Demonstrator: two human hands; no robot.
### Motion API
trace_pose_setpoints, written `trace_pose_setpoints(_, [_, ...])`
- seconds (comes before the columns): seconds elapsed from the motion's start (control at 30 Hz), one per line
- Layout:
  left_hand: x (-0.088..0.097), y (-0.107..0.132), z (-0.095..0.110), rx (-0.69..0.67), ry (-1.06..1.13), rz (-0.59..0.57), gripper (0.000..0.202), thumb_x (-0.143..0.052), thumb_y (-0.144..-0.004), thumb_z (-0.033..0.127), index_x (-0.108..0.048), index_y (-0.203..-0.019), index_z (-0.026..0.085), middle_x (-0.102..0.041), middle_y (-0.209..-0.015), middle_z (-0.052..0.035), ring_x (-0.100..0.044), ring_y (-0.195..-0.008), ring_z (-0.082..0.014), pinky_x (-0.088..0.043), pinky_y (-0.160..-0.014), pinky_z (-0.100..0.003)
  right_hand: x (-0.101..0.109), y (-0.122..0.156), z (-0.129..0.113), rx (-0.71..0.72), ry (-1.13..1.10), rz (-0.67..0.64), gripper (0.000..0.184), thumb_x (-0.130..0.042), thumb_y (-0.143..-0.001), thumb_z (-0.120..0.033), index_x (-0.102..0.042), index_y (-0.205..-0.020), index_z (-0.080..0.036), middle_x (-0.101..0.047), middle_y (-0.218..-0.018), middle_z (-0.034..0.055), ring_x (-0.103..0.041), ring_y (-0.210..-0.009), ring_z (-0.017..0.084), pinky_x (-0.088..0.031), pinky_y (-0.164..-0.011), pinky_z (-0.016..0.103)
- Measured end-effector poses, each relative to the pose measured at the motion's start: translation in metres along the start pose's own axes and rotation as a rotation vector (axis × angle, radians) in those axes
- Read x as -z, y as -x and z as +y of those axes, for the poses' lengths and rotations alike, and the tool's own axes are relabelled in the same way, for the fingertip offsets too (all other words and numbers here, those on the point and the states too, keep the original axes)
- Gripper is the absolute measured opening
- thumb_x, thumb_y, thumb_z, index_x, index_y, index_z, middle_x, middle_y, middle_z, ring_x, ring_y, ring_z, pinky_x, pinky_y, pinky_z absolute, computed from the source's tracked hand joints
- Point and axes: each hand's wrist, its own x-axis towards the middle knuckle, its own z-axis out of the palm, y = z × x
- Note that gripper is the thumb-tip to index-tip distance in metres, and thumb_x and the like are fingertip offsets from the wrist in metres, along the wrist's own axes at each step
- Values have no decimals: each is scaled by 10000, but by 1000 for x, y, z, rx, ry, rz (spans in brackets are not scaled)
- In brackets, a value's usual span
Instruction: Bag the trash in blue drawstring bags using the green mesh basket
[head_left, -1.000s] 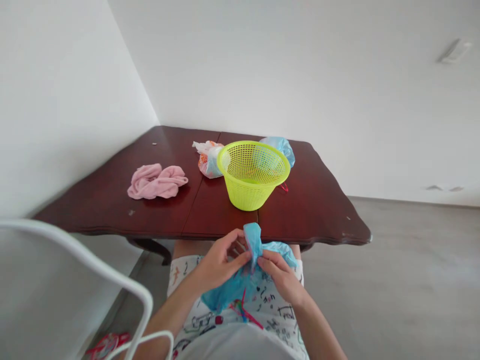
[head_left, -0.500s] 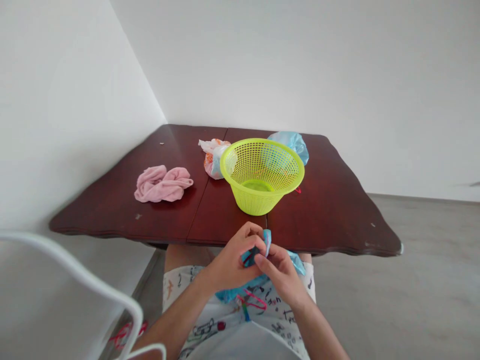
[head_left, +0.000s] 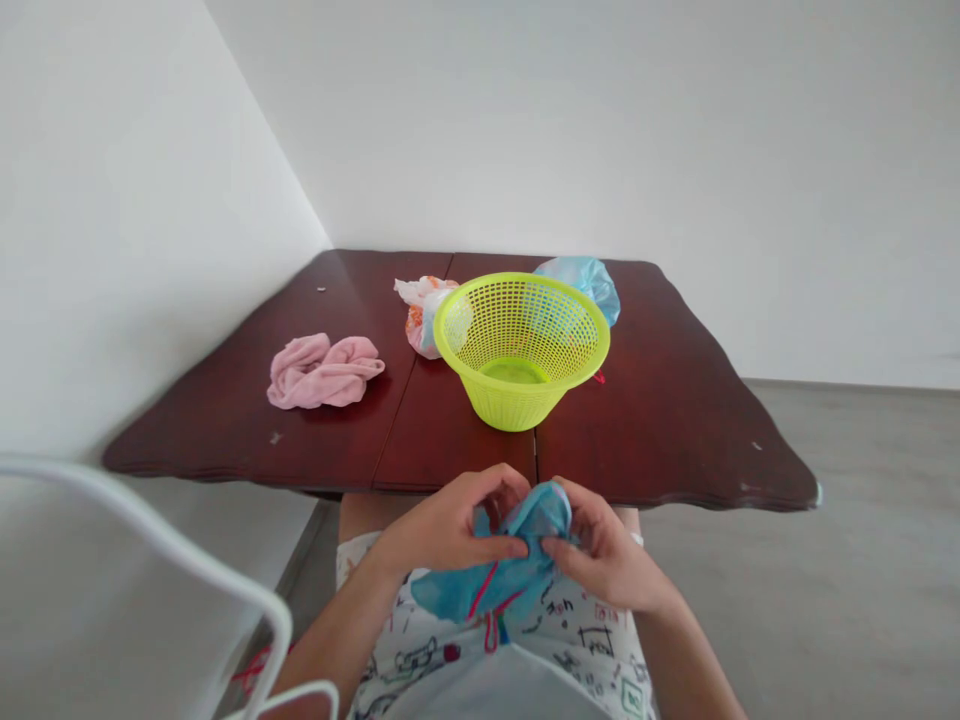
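Above my lap, a crumpled blue plastic bag [head_left: 480, 590] with a pinkish-red string is held between both hands. My left hand [head_left: 465, 525] pinches it from the left, thumb in front, the other fingers curled behind. On the other side my right hand [head_left: 611, 555] grips the bag's gathered edge between thumb and fingers. Just beyond the hands, a yellow-green plastic basket [head_left: 510, 405] stands upright on the table, with nothing visible inside.
On the dark red wooden table [head_left: 675, 430] lie a twisted pink cloth [head_left: 326, 372], a white-and-orange plastic bag [head_left: 422, 325] and, partly behind the basket, another blue plastic bag [head_left: 596, 285]. A white curved tube [head_left: 187, 555] crosses the lower left. Walls border the table's back and left.
My hands have moved apart and slightly down, and the blue bag between them is spread wider. More of the bag shows now. The basket and the other table items stay in place.
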Motion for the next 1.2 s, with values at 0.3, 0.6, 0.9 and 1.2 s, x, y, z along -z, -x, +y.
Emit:
trace_pose_setpoints(0.3, [40,6,18,104,-620,177,498,-630,-917,4,-686,-1324,284,-749,-1272,-31,-735,-1136,-237,-556,-991,-367,46,12,-24,113,553,350,255,-595,-948,-58,-652,-1071,-273,-768,-1122,20,-715,-1037,203,-548,-913,314])
trace_pose_setpoints(0.6, [88,38,20,192,-674,193,440,-556,-888,32,-706,-1226,269,-742,-1348,-40,-718,-1264,-262,-543,-1106,-414,103,60,-43,164,1053,695,322,-604,-920,-146,-777,-1147,-296,-862,-1258,77,-831,-1193,308,-634,-1011,420])
trace_pose_setpoints(0.9, [101,49,26,26,-191,249,122,-594,-998,122,-592,-1020,242,-795,-1128,-29,-729,-1017,-211,-569,-897,-318,135,83,-52,-50,882,642,366,-698,-847,-239,-782,-1201,-282,-889,-1096,74,-859,-901,268,-697,-758,362])
trace_pose_setpoints(1.2, [100,39,30,-69,-286,260,391,-529,-952,18,-861,-1002,219,-903,-1390,-80,-845,-1270,-259,-645,-1109,-389,125,111,-100,181,835,277,135,-731,-1040,-168,-780,-1032,-294,-821,-1520,108,-853,-1316,280,-731,-1043,348])
